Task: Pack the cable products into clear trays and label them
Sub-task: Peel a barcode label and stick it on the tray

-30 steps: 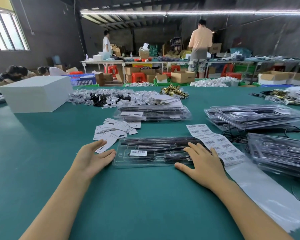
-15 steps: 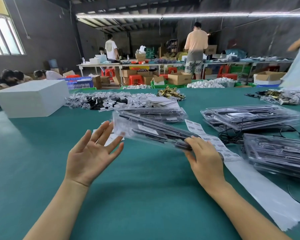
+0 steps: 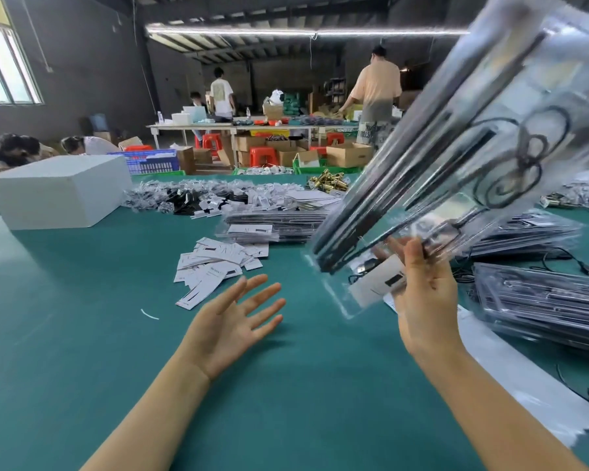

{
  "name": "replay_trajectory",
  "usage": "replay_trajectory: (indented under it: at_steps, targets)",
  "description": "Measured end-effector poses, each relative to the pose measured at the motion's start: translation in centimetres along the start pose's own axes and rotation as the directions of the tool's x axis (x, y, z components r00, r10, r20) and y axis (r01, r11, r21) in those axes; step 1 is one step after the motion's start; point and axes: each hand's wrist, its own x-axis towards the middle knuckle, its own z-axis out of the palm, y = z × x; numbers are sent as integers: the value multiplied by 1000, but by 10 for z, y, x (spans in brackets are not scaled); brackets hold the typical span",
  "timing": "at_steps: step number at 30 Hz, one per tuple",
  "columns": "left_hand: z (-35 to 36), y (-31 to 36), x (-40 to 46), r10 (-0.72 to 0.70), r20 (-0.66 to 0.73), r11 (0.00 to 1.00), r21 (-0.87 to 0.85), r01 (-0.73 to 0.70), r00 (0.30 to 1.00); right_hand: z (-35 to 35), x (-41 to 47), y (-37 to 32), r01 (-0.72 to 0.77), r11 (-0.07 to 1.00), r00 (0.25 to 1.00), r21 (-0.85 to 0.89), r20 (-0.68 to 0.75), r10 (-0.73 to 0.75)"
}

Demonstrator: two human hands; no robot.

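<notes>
A clear tray (image 3: 463,158) packed with black cables and rods is raised steeply in the air at the right, blurred by motion. My right hand (image 3: 425,300) grips its lower end, thumb in front and fingers behind the plastic, by a white card inside. My left hand (image 3: 233,321) hovers palm-up above the green table (image 3: 82,334), fingers spread, holding nothing. Loose white label cards (image 3: 218,263) lie in a heap just beyond it.
Stacks of filled clear trays sit at the right (image 3: 541,300) and centre back (image 3: 276,222). A white box (image 3: 55,192) stands at the far left. Small bagged parts (image 3: 191,198) are spread across the back. A white backing strip (image 3: 510,379) lies under my right forearm. People work in the background.
The tray lay flat on the table under both hands; my right hand has lifted and swung it up steeply to the right. My left hand let go and turned palm-up.
</notes>
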Motion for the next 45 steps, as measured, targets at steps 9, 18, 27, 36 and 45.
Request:
replay_trajectory:
  at_steps: [9, 18, 27, 36, 45]
  targets:
    - [27, -33, -1, -8, 31, 942, 334, -3, 999, 5, -14, 23, -550, 694, 819, 464, 136, 557]
    - [20, -27, 4, 74, -205, 975, 219, -28, 976, -9, -10, 35, -650, 717, 759, 252, 182, 625]
    - [-16, 30, -6, 261, -411, 958, 220, -184, 873, -28, 5, 41, -623, 742, 765, 247, -5, 644]
    - [-46, 92, 8, 371, -447, 926, 241, -289, 814, -58, 25, 42, -641, 483, 642, 597, 72, 763]
    - [-34, 119, 96, 197, -488, 968, 235, -90, 850, -59, 28, 46, -661, 481, 638, 576, 94, 764]
